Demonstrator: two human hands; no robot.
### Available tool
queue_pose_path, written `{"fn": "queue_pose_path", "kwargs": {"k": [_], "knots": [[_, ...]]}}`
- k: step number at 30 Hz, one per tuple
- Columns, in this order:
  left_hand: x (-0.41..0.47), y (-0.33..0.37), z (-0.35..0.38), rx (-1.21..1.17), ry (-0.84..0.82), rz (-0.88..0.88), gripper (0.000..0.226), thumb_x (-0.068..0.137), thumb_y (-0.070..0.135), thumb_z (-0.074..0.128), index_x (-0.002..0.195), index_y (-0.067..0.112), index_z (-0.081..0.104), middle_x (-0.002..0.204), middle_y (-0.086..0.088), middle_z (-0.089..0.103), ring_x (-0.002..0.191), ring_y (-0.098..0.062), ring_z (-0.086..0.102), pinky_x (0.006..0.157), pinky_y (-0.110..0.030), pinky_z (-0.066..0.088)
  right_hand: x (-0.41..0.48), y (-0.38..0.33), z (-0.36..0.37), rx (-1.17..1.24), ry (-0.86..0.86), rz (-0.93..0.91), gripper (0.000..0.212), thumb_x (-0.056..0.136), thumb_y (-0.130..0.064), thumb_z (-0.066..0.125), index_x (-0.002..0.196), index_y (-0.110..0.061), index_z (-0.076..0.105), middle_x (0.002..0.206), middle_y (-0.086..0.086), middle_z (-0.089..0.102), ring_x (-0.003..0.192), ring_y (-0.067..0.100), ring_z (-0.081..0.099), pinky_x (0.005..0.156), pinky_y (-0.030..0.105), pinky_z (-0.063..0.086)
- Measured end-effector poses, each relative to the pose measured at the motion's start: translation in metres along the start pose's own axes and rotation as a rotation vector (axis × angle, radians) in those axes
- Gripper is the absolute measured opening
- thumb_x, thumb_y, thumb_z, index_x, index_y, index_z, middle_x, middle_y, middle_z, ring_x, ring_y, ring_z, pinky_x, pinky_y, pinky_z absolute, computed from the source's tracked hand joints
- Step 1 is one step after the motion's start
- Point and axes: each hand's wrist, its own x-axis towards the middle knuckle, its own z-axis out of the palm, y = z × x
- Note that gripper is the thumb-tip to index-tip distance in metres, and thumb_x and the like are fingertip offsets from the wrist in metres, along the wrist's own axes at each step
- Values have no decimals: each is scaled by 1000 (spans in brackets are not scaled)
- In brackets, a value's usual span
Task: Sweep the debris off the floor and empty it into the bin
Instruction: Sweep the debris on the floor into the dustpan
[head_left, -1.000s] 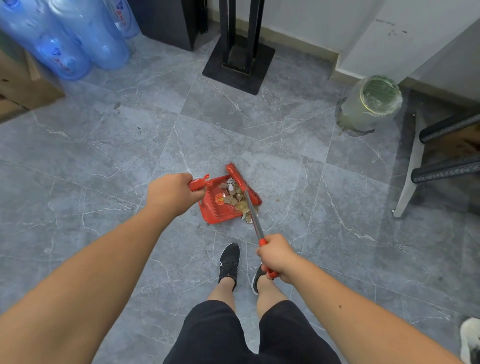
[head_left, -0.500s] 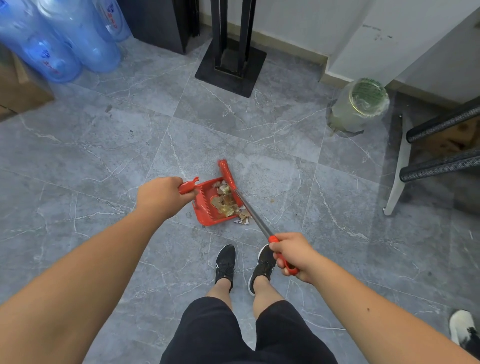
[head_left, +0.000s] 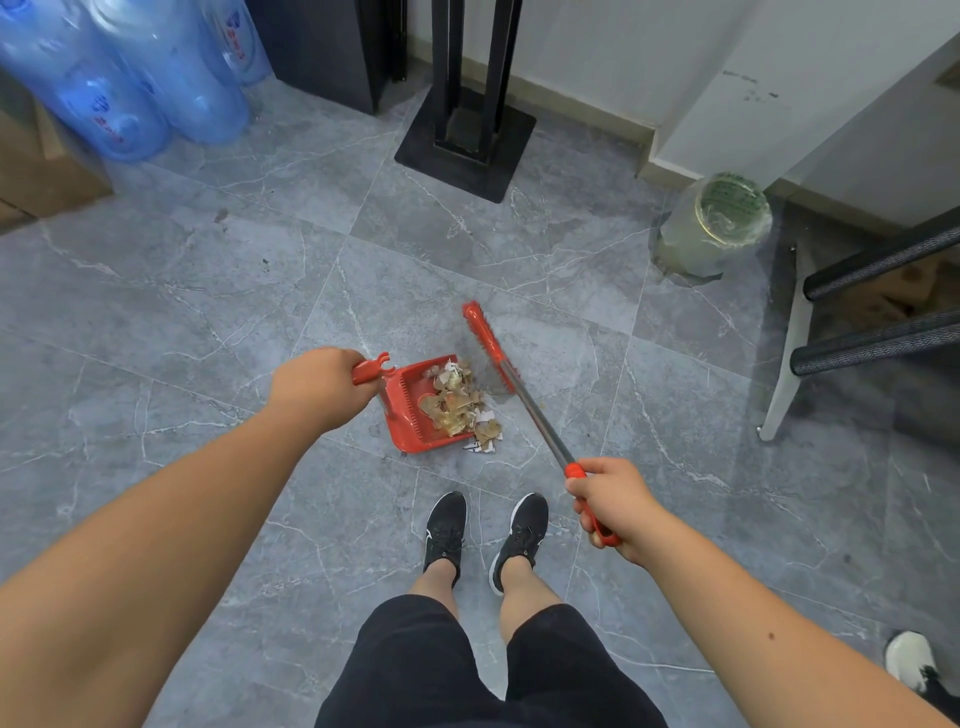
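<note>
Grey stone tiles cover the floor (head_left: 156, 291) all across the frame. At the upper right, against the wall, stands the bin (head_left: 714, 226) with a clear bag in it, well apart from our work in the middle.

Next biggest is our broom (head_left: 524, 397). Its red head sits on the floor just right of the pile, and its shiny pole runs down to our right hand (head_left: 610, 501). That grip is wrapped tight around the red end of the pole.

Our left hand (head_left: 317, 387) is closed tight on the handle of the red dustpan (head_left: 410, 415), which rests on the floor in the middle of the frame. Most of the debris (head_left: 454, 402) lies inside the pan. A few small bits (head_left: 485, 434) sit at the pan's open edge, half on the floor.

What could go wrong? If we lift the pan now, those edge bits may stay behind. If we tip the pan forward while we carry it to the bin, the light flakes may slide out. If we push the broom too hard, bits may hop over the pan's side. The bin's mouth looks small, so a fast pour could miss it.
</note>
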Motion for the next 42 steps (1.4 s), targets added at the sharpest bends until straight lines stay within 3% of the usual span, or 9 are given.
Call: {"fn": "queue_pose_path", "kwargs": {"k": [4, 8, 15, 19, 25, 29, 36, 42], "knots": [[4, 8, 3, -10, -18, -50, 37, 88, 60, 55, 83, 26, 71, 72, 6, 65, 69, -20, 64, 58, -27, 47, 11, 1, 6, -14, 54, 16, 17, 91, 2, 48, 100, -7, 60, 70, 12, 44, 42, 17, 39, 44, 24, 27], [7, 12, 6, 23, -15, -45, 29, 86, 54, 61, 85, 28, 72, 71, 6, 65, 66, -16, 62, 53, -24, 43, 21, 2, 9, -18, 112, 46, 19, 92, 2, 46, 105, -1, 60, 72, 12, 45, 42, 18, 40, 41, 23, 30], [11, 3, 4, 22, -30, -41, 37, 89, 59, 61, 80, 24, 71, 69, 3, 66, 63, -17, 62, 53, -25, 43, 39, 14, 32, 122, 207, 166, 21, 92, 3, 44, 107, 3, 58, 68, 13, 49, 36, 18, 39, 37, 19, 31], [12, -2, 1, 23, -58, -30, 40, 89, 62, 60, 78, 25, 70, 68, 3, 66, 61, -16, 61, 52, -25, 43, 34, 6, 53, 185, 144, 215, 12, 91, 7, 42, 94, 1, 52, 58, 10, 45, 32, 15, 32, 33, 16, 29], [15, 3, 1, 37, -71, -16, 35, 88, 57, 59, 81, 26, 72, 69, 4, 67, 65, -18, 64, 57, -27, 52, 28, 3, 99, 144, 33, 226, 25, 92, 4, 41, 113, 2, 55, 66, 12, 48, 27, 12, 34, 34, 17, 29], [15, 4, 1, 34, -78, -8, 34, 89, 56, 58, 83, 26, 72, 72, 4, 67, 68, -19, 64, 61, -30, 54, 28, -3, 114, 87, -53, 200, 29, 89, 4, 41, 114, 0, 55, 69, 12, 46, 27, 12, 36, 36, 16, 29], [16, 1, 0, 21, -98, -12, 34, 89, 57, 58, 84, 26, 72, 72, 4, 67, 66, -18, 65, 61, -30, 55, 22, -11, 100, -35, -144, 151, 16, 87, 7, 41, 95, -6, 48, 67, 10, 42, 42, 17, 38, 37, 16, 27], [18, -4, -3, 18, -91, -9, 35, 90, 59, 58, 82, 27, 70, 72, 5, 66, 67, -18, 64, 59, -28, 50, 3, -14, 67, -143, -167, 113, 15, 85, 7, 44, 84, -7, 48, 58, 8, 41, 35, 15, 38, 39, 18, 24]]}}
